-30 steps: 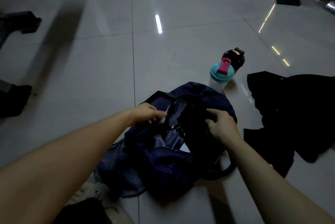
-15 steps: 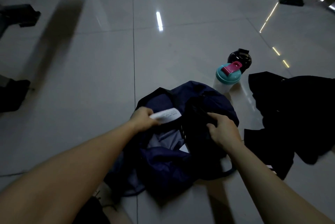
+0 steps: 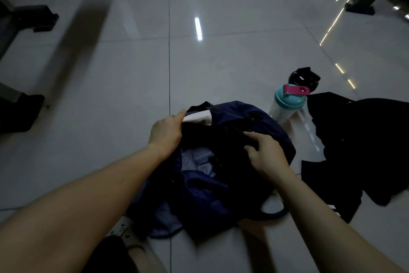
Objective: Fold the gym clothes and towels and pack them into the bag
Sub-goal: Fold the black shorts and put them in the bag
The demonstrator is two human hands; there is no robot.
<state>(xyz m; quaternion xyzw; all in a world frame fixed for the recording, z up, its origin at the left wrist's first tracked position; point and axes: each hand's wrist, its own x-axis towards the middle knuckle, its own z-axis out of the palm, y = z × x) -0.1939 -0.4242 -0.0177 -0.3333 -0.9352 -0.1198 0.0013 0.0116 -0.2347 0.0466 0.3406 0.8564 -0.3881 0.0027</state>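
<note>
The bag [image 3: 210, 188] is held open, its rim grasped in the curled fingers [image 3: 256, 137] of the left hand [image 3: 166, 131] and right hand [image 3: 267, 157]. Next, the clothes [image 3: 365, 140] are to be folded.

A white shaker bottle [image 3: 284, 109] with a teal lid and pink flip cap stands on the glossy grey tiled floor [image 3: 221, 62], a black bottle [image 3: 303, 77] just behind it. Dark machine feet [image 3: 42, 18] sit far left, and a dark machine base [image 3: 359, 8] sits at the top right.
</note>
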